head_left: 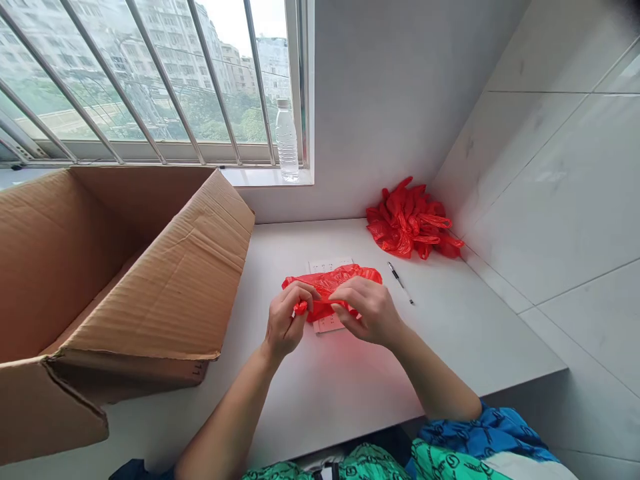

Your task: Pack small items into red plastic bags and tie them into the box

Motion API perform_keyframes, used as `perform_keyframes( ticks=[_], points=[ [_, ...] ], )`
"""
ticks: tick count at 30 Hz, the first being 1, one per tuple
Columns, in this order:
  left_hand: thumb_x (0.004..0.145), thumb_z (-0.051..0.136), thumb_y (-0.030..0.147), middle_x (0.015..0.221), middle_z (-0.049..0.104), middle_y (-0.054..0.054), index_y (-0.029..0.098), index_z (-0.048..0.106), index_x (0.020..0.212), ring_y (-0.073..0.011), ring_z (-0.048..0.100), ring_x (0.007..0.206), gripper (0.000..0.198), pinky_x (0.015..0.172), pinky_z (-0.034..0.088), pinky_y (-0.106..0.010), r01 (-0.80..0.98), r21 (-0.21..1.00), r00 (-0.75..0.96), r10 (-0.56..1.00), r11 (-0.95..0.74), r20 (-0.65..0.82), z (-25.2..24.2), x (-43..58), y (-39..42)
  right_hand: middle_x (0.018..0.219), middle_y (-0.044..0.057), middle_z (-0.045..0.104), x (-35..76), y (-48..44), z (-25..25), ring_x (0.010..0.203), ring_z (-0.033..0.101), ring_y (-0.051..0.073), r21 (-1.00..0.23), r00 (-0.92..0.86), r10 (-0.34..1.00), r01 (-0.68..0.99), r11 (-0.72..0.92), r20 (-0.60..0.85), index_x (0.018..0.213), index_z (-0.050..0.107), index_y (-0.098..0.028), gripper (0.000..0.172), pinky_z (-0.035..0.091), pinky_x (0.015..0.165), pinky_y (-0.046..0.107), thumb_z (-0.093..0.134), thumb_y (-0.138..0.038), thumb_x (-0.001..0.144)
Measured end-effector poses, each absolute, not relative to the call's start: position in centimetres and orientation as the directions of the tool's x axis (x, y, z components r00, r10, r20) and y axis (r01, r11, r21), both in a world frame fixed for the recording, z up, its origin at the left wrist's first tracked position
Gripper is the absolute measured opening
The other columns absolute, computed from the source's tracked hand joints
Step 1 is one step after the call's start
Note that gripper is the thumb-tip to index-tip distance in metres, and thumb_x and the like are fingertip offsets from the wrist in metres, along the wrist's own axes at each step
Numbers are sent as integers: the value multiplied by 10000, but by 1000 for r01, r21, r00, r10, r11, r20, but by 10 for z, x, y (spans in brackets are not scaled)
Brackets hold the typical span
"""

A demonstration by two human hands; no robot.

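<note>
Red bag (pixel 330 283), handwritten marks (pixel 199 369) on box (pixel 150 313)

An open cardboard box (pixel 150 287) stood at the left of the white counter (pixel 310 247). A pen (pixel 400 282) lay right of a paper sheet (pixel 330 265), and red bags (pixel 413 223) lay heaped against the tiled wall (pixel 550 200). A water bottle (pixel 287 143) stood on the sill (pixel 265 177) by the window bars (pixel 149 83).

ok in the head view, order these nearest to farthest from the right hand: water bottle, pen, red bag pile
From the right hand:
1. Pen, just to its right
2. Red bag pile, farther back and to the right
3. Water bottle, farthest, back and to the left
</note>
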State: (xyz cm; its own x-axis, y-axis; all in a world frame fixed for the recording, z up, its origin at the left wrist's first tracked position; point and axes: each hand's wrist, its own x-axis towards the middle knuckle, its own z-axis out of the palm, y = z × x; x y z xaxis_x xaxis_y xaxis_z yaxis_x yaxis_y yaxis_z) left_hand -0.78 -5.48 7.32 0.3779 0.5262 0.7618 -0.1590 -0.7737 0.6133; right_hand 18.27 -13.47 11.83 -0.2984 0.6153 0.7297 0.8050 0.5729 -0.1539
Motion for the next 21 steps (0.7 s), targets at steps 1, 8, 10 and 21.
perform_keyframes(
  ticks=[1,8,10,21],
  points=[
    [906,412,95,831,616,-38,192,474,770,-142,545,721,178,643,418,-266,-141,612,408,518,-778,752,72,-8,-55,786,13,668,180,-129,113,706,610,148,-148,-317,725,854,499,612,914,615,-217,149,449,648,280,479,-213,973],
    [836,392,111,692,558,5,204,555,803,-138,444,549,191,531,294,-282,327,466,657,552,-822,513,74,-5,-57,1303,179,619,194,-106,89,1218,540,319,91,-136,939,989,113,317,1148,635,-177,370,341,1059,534,657,-437,885],
    [848,467,183,851,646,-11,225,639,922,-154,550,649,192,629,379,-293,432,378,681,572,-818,458,73,-1,-58,1552,235,351,196,-108,89,1419,330,386,141,-134,938,986,92,320,1396,478,-177,745,152,1133,662,749,-505,784],
    [994,440,412,605,660,-16,226,660,627,-205,593,789,466,1063,278,-468,612,277,624,667,-741,407,60,3,-59,1522,216,387,210,-116,101,1312,460,367,90,39,964,994,-65,263,1328,575,-230,599,163,1101,694,681,-554,836]
  ],
)
